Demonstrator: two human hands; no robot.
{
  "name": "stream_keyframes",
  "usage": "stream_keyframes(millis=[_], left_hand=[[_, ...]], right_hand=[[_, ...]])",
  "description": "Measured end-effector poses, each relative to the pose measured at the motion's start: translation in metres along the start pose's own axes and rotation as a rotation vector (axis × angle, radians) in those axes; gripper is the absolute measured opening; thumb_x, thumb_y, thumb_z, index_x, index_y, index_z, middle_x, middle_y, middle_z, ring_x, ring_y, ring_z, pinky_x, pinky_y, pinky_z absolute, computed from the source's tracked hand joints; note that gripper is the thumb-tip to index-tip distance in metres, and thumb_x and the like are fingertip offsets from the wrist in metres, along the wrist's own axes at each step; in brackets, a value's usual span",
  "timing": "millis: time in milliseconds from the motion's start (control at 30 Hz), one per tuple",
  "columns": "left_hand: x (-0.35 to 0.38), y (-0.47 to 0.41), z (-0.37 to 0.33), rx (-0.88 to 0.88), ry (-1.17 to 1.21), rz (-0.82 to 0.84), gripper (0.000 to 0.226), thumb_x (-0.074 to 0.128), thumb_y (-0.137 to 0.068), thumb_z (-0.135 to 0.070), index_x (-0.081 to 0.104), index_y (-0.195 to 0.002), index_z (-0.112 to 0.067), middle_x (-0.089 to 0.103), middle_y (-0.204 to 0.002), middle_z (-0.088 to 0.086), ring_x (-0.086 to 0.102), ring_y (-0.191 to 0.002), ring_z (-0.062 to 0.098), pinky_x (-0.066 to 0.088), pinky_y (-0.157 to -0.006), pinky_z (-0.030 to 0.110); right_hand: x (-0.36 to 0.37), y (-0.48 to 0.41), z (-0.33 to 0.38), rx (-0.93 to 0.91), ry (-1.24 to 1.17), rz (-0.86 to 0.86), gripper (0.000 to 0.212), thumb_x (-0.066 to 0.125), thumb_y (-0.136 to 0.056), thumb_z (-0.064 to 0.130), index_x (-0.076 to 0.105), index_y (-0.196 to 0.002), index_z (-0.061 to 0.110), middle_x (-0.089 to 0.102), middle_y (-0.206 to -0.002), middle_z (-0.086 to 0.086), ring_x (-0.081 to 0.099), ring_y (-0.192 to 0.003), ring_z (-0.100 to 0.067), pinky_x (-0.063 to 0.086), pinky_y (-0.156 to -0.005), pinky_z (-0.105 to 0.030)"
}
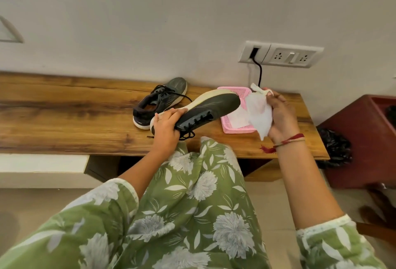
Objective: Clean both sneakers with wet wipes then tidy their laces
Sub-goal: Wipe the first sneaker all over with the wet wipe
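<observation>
Dark sneaker (203,108) tilted on its side above the wooden counter (64,106), left hand (166,128) fingers curled round its heel, right hand (280,114) raised, fingers clamped on a white wet wipe (258,112), second sneaker (159,101) resting on the counter beyond

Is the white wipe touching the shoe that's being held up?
Apart. In the head view, the pink tray shows between the wipe, held by the right hand, and the toe of the lifted sneaker.
</observation>
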State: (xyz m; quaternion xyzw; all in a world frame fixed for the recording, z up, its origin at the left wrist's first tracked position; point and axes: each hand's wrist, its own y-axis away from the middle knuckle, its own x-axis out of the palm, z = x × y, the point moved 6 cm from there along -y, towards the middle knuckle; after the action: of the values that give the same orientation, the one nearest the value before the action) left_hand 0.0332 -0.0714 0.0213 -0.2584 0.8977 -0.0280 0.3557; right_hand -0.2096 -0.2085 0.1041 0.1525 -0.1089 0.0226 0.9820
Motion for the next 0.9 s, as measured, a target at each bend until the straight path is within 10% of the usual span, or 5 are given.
stream_keyframes(millis=[533,667,900], left_hand=[[0.006,-0.007,0.022,0.311,-0.395,0.403,0.056,0.057,-0.076,0.001,0.058,-0.127,-0.023,0.059,-0.129,-0.001,0.049,-0.125,0.022,0.021,-0.114,0.043],[0.010,0.001,0.019,0.281,-0.396,0.432,0.064,0.054,-0.073,0.003,0.056,-0.132,-0.023,0.053,-0.138,0.000,0.039,-0.135,0.021,0.008,-0.116,0.038],[0.010,0.007,0.027,0.265,-0.325,0.427,0.068,0.054,-0.066,0.005,0.060,-0.128,-0.021,0.056,-0.135,0.003,0.041,-0.134,0.022,0.008,-0.116,0.044]], right_hand=[[0.025,-0.010,-0.056,0.127,0.551,0.115,0.015,0.063,-0.084,0.015,0.071,-0.096,0.010,0.066,-0.107,-0.007,0.061,-0.097,-0.026,0.054,-0.086,-0.040],[0.082,-0.011,-0.054,-0.224,0.936,0.419,0.016,0.060,-0.088,0.010,0.071,-0.098,0.013,0.066,-0.100,0.003,0.058,-0.088,-0.006,0.047,-0.090,-0.028],[0.152,-0.005,-0.112,-0.487,1.500,0.991,0.030,0.057,-0.087,0.001,0.070,-0.109,0.015,0.066,-0.113,-0.006,0.059,-0.106,-0.021,0.043,-0.095,-0.029]])
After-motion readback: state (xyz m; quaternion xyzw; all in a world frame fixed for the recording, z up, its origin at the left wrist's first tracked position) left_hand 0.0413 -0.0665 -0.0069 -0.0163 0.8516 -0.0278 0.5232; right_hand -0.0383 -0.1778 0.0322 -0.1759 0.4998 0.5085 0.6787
